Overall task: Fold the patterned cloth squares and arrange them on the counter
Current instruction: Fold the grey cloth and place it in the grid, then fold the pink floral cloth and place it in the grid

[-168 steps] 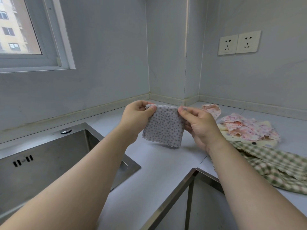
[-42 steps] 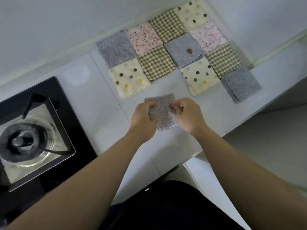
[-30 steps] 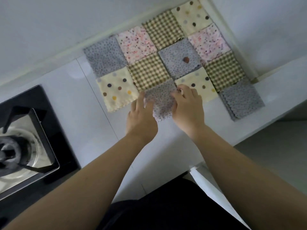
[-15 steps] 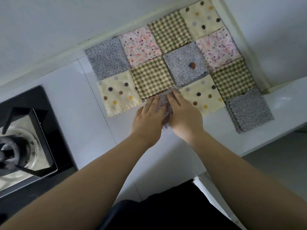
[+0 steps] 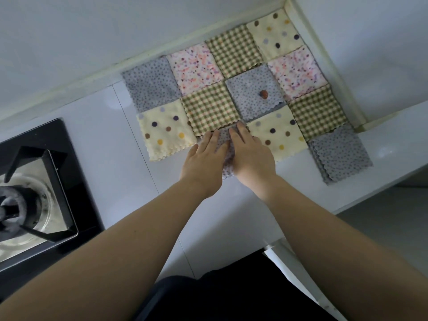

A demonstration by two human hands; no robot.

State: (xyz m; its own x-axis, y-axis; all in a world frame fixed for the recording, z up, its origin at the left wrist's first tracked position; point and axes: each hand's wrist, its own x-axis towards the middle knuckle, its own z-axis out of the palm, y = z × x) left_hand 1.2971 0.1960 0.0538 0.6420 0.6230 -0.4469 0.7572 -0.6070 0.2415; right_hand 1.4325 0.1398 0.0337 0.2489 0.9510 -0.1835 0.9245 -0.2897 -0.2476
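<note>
A shiny white counter (image 5: 97, 144) is being looked down on from above. It is being closed in at the back by a pale wall (image 5: 92, 31) and on the right by a side wall (image 5: 375, 42). A cream strip (image 5: 81, 86) is being run along where the counter and the back wall meet. On the left, a black stove (image 5: 51, 135) is being held in the counter, and its round burner (image 5: 11, 205) is being ringed by a black grate (image 5: 61, 181). Dim light is being bounced off the counter. A grey floor (image 5: 389, 223) is being shown at the lower right.
</note>
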